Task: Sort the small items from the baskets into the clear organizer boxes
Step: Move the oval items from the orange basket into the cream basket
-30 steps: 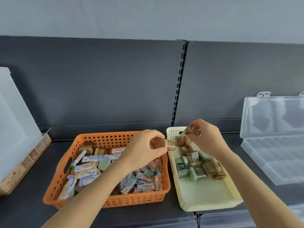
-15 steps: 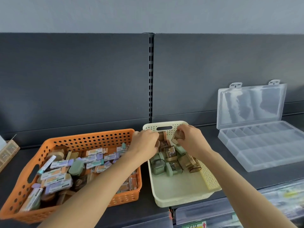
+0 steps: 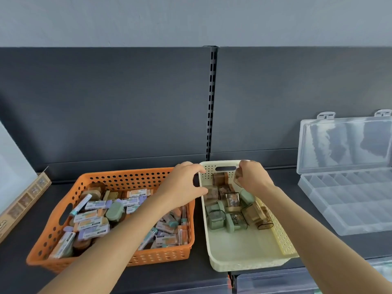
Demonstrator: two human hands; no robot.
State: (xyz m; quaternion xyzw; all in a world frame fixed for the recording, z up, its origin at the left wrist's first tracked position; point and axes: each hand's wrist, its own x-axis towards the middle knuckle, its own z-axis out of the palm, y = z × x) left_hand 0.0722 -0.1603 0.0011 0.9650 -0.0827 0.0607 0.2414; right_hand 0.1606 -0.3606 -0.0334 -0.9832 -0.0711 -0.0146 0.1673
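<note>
Shop aisle, by the look. A slotted upright (image 3: 211, 102) ran between dark back panels (image 3: 106, 102), gondola-style. Left of the upright sat an orange basket (image 3: 127, 174) heaped with small labelled packets (image 3: 93, 230); farther left, a printed cardboard display carton (image 3: 23, 200). Right of the upright, a cream basket (image 3: 250, 266) of small boxed goods (image 3: 232, 200).

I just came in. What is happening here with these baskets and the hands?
A person is sorting small items on a dark shelf. The right hand holds a small brown case over the far end of the cream basket, among other brown and green cases. The left hand curves around that basket's far left corner; whether it grips is unclear. The orange basket holds many small packets. The clear organizer box stands open at the right, with nothing visible inside.
</note>
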